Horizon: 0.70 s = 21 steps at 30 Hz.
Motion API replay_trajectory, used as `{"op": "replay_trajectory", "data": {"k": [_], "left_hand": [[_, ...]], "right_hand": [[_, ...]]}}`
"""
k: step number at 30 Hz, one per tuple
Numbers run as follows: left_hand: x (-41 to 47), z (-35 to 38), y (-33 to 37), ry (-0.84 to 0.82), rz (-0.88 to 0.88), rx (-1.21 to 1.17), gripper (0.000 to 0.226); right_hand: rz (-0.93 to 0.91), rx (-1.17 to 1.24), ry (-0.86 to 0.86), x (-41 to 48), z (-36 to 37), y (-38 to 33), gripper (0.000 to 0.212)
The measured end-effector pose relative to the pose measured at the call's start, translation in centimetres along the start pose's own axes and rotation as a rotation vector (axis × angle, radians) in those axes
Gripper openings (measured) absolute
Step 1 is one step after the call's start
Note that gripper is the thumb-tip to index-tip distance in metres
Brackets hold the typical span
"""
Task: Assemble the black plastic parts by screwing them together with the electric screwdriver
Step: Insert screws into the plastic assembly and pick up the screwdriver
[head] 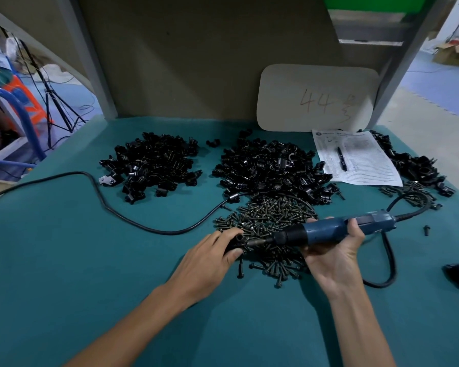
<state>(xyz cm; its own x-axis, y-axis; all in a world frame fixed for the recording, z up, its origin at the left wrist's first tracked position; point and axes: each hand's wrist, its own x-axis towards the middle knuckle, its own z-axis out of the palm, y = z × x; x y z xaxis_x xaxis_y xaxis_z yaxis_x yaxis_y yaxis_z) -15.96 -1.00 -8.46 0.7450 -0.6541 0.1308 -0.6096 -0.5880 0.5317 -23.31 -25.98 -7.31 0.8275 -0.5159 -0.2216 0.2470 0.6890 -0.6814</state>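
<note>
Here: left hand [210, 258] grips black part [236, 241]; right hand [334, 258] clasps electric screwdriver [326, 230]. Screw heap [270, 218] beneath; cord [154, 231] loops left; part piles [268, 168] behind.

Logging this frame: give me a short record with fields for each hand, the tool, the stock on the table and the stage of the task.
left hand: grips a black plastic part at the edge of the screw pile
right hand: holds the electric screwdriver, bit aimed left at that part
stock: black parts in a left heap, middle heap and right heap
paperwork: printed sheet with a pen on it, between the middle and right heaps
stage: bit at the part; whether it is turning cannot be told
</note>
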Motion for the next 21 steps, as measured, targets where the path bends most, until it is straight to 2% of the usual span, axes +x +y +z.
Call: {"op": "replay_trajectory", "data": {"k": [9,21], "left_hand": [[-0.11,-0.07,-0.12,0.027,0.007,-0.01,0.049],[-0.05,0.07,-0.12,0.042,0.012,0.021,0.046]], "right_hand": [[0.006,-0.126,-0.001,-0.12,-0.21,-0.11,0.038],[0.007,-0.165,0.009,-0.57,-0.01,-0.2,0.039]]}}
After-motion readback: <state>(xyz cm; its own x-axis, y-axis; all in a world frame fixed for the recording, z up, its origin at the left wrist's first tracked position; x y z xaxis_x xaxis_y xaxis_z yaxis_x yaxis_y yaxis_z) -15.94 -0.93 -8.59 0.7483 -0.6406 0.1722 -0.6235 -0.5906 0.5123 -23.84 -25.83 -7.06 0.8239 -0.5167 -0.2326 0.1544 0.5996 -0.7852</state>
